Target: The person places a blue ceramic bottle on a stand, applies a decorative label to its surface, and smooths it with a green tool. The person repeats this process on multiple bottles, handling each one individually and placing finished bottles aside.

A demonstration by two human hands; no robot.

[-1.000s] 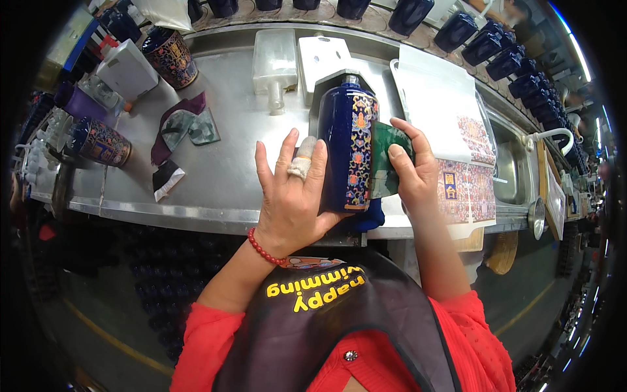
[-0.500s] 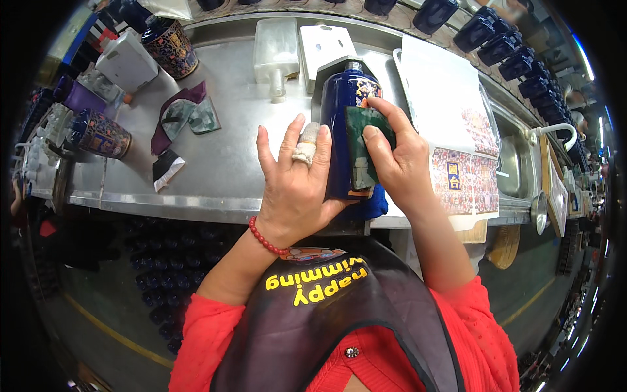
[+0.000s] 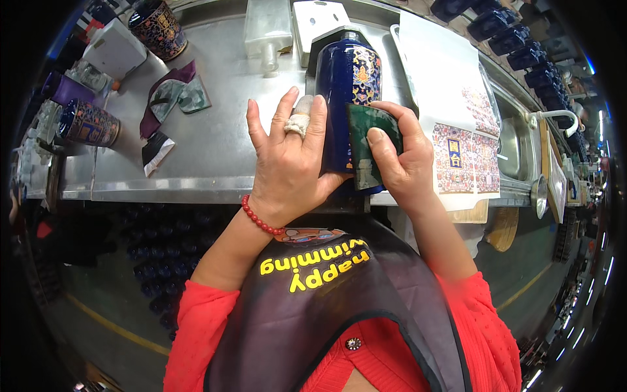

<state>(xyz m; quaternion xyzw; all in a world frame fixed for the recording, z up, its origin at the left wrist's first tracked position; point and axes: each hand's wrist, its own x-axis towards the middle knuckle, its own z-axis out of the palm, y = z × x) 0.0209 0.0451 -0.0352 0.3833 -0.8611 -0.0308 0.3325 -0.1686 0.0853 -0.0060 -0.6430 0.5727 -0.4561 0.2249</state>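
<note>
A dark blue bottle (image 3: 334, 91) with a patterned decal on its right side lies on the metal bench, neck pointing away from me. My left hand (image 3: 285, 157) rests along its left side, fingers spread, one finger wrapped in a pale covering; the thumb touches the bottle's near end. Between thumb and fingers of my right hand (image 3: 406, 151) is a dark green flexible scraper sheet (image 3: 369, 140), lying over the decal's lower part. Behind the bottle's neck shows a dark angular holder (image 3: 319, 47). The bottle's underside is hidden.
Printed decal sheets (image 3: 465, 153) lie right of the bottle, beside a sink (image 3: 516, 147). Left are scraps of purple and green sheet (image 3: 171, 98) and decorated bottles (image 3: 95, 125). A clear rectangular bottle (image 3: 266, 29) and a white block (image 3: 320, 23) stand behind. Blue bottles (image 3: 509, 40) line the far right.
My right hand and the green scraper have shifted slightly down and right relative to the bottle, uncovering more of the decal. The left hand stays beside the bottle. The whole view has shifted a little.
</note>
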